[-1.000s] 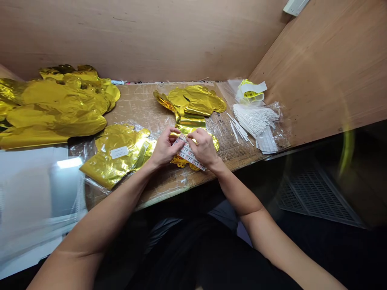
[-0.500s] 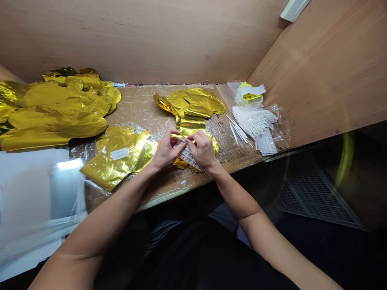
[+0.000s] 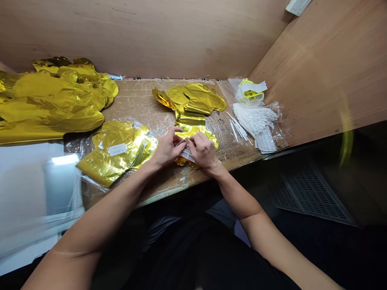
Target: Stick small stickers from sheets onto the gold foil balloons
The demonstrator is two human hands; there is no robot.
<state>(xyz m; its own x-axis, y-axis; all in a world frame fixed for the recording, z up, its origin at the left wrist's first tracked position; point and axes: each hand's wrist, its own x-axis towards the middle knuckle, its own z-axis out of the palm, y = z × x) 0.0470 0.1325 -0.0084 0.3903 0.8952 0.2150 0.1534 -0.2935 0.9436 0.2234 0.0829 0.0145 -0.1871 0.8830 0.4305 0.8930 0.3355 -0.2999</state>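
Since the printed label strip point(image 3: 186, 155) is thin and limp, the left hand point(image 3: 165, 150) and right hand point(image 3: 204, 152) pinch it in their fingers, above a slippery gold foil balloon point(image 3: 196, 131).

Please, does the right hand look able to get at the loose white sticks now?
Probably yes. The right hand is busy at the printed label strip, but the loose white sticks lie close to its right, with only clear plastic film between.
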